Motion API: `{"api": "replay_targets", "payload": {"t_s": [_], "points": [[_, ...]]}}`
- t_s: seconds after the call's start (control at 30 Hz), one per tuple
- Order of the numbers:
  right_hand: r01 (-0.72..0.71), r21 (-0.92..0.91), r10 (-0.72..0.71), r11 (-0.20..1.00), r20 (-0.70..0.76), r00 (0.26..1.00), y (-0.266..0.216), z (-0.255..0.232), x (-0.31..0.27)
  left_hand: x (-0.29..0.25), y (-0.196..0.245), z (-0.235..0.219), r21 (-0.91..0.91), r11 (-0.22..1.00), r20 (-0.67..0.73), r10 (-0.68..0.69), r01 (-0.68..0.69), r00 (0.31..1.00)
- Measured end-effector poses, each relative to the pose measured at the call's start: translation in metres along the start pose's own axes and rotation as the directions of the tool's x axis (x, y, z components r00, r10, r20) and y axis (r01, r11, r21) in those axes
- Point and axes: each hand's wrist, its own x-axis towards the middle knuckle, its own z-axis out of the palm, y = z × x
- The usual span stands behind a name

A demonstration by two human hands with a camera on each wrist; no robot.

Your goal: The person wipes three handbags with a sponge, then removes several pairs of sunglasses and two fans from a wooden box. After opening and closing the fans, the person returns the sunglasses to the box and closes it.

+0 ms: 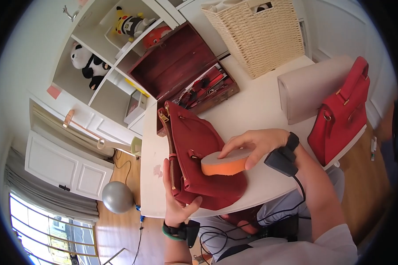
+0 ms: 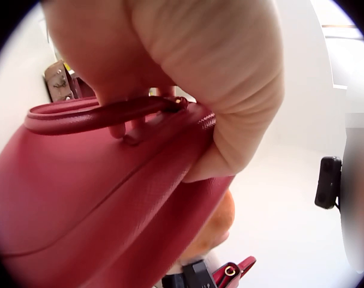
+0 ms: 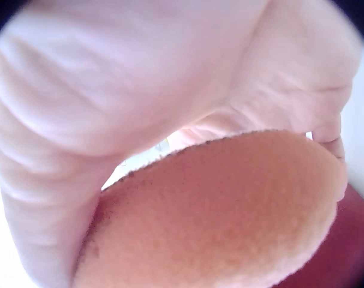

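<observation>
Gold-zipped dark-red leather handbag point(image 1: 203, 137): over the white table point(image 1: 252, 104), in the left hand point(image 1: 178, 212); grip clasped on its near end, thumb and fingers on opposite sides. Orange round-edged sponge point(image 1: 225, 167) with grey top: at the dark-red handbag's right flank, in the right hand point(image 1: 266, 141); grip pinching it between thumb and fingers. Open reddish-brown wooden chest point(image 1: 174, 59): beyond the dark-red handbag. Bright-red top-handle bag point(image 1: 338, 121) and pale beige flap bag point(image 1: 303, 95): right of the dark-red handbag.
</observation>
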Motion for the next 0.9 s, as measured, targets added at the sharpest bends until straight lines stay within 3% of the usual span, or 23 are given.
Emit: {"api": "replay_targets", "payload": {"t_s": [0.03,0.13,0.17,0.2,0.27,0.3,0.37,0.47,0.53,0.57,0.63,0.67,0.73,0.8,0.87,0.9], "points": [[0.003,-0.096,-0.004,0.995,-0.01,1.0,0.002,0.0,0.002,0.0,0.0,-0.003,-0.089,0.996,-0.03,-0.013,0.011,0.999],[-0.092,-0.112,0.083,0.989,-0.082,0.993,0.001,0.005,0.002,-0.004,-0.013,-0.035,-0.04,0.998,-0.013,-0.05,0.05,0.999],[-0.092,-0.115,0.083,0.989,-0.08,0.993,0.002,0.005,0.003,-0.005,-0.01,-0.028,-0.147,0.989,-0.106,-0.034,0.019,0.994],[-0.108,-0.088,0.098,0.99,-0.11,0.989,0.003,0.004,0.004,-0.011,-0.019,-0.033,-0.147,0.989,-0.109,-0.031,0.015,0.994],[-0.125,-0.065,0.116,0.99,-0.132,0.985,0.003,0.004,0.004,-0.03,-0.042,-0.044,0.01,0.99,-0.362,-0.127,0.141,0.924],[-0.131,-0.039,0.124,0.991,-0.155,0.98,0.004,0.003,0.004,-0.035,-0.048,-0.043,0.01,0.991,-0.367,-0.124,0.137,0.922],[-0.14,-0.014,0.135,0.99,-0.175,0.975,0.004,0.003,0.005,-0.039,-0.054,-0.03,0.273,0.961,-0.532,0.108,0.049,0.84],[-0.14,-0.037,0.129,0.99,-0.207,0.97,0.003,0.005,0.008,-0.043,-0.062,-0.026,0.169,0.984,-0.586,0.061,0.049,0.808],[0.037,0.056,-0.017,0.998,-0.321,0.947,0.009,0.006,0.012,-0.045,-0.064,-0.03,0.169,0.984,-0.568,0.058,0.048,0.821],[0.036,0.048,-0.019,0.998,-0.318,0.948,0.006,0.009,0.013,-0.046,-0.065,-0.033,0.172,0.984,-0.544,0.054,0.048,0.838],[0.115,0.0,-0.094,0.993,-0.573,0.814,0.0,0.012,0.013,-0.053,-0.071,-0.044,0.123,0.992,-0.533,0.039,0.031,0.845],[0.117,-0.012,-0.103,0.993,-0.575,0.812,0.003,0.01,0.014,-0.055,-0.072,-0.049,0.074,0.997,-0.519,0.018,0.024,0.855],[0.145,-0.368,-0.383,0.918,-0.734,0.562,0.01,0.004,0.015,-0.057,-0.058,-0.049,-0.077,0.997,-0.523,-0.042,0.002,0.851],[0.093,-0.393,-0.378,0.915,-0.749,0.544,0.006,0.003,0.013,-0.054,-0.051,-0.053,-0.207,0.978,-0.522,-0.107,-0.004,0.846],[0.176,-0.385,-0.423,0.906,-0.808,0.411,0.006,0.003,0.014,-0.044,-0.045,-0.056,-0.206,0.978,-0.487,-0.134,0.035,0.863],[0.173,-0.389,-0.425,0.905,-0.803,0.418,0.006,0.002,0.014,-0.036,-0.043,-0.057,-0.199,0.977,-0.448,-0.158,0.074,0.88]]}}
